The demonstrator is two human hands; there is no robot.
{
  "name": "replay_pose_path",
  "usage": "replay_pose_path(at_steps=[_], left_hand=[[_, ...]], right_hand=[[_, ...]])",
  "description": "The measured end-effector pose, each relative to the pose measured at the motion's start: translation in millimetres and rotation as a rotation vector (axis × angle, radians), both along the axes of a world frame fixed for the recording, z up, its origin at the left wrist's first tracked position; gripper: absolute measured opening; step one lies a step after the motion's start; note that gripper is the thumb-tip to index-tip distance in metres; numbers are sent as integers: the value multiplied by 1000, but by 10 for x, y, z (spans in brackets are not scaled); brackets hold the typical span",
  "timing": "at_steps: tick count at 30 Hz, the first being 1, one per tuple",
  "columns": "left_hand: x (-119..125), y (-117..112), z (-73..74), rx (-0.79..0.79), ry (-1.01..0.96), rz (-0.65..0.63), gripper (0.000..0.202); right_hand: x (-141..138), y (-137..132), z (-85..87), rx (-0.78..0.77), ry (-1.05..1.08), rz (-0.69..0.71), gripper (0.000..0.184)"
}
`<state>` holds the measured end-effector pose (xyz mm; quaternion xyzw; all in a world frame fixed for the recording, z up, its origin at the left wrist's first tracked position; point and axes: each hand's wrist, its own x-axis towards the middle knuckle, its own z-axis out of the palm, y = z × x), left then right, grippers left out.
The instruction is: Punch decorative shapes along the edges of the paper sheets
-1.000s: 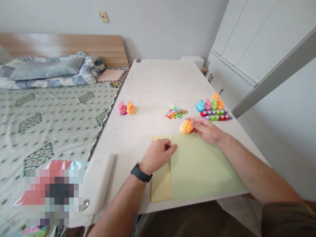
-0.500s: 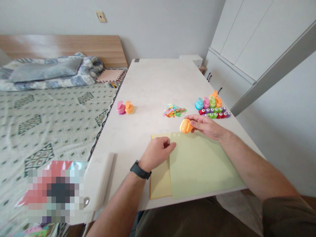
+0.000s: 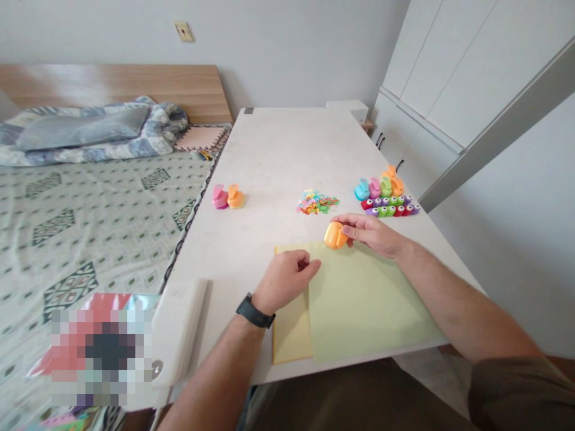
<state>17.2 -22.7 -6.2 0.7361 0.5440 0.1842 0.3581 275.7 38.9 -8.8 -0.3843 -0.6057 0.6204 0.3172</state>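
An orange craft punch (image 3: 335, 235) is in my right hand (image 3: 371, 234), with thumb and fingers wrapped round its side. It sits at the far edge of a light green sheet of paper (image 3: 368, 299); whether the edge is inside its slot I cannot tell. My left hand (image 3: 290, 278), with a black watch on the wrist, rests loosely fisted over the sheet's left edge, its thumb lying toward the green paper. Beneath that sheet, yellow paper (image 3: 291, 338) shows at the left. Beyond the punch lies a heap of small colourful paper cutouts (image 3: 317, 202).
Pink and orange punches (image 3: 227, 196) stand at the table's left. On the right are several larger punches (image 3: 380, 187) and rows of small ones (image 3: 393, 207). A white device (image 3: 179, 329) lies at the near left edge of the white table (image 3: 287, 149), beside a bed (image 3: 103, 209).
My right hand has brought the orange punch slightly nearer and to the left, onto the far edge of the green sheet. My left hand has stayed in place.
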Motion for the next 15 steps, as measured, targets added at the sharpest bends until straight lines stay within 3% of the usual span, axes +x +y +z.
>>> replay_pose_path(at_steps=[15], left_hand=[[-3, -9, -4, -8, -15, -5, 42]], right_hand=[[32, 27, -6, -16, 19, -87, 47]])
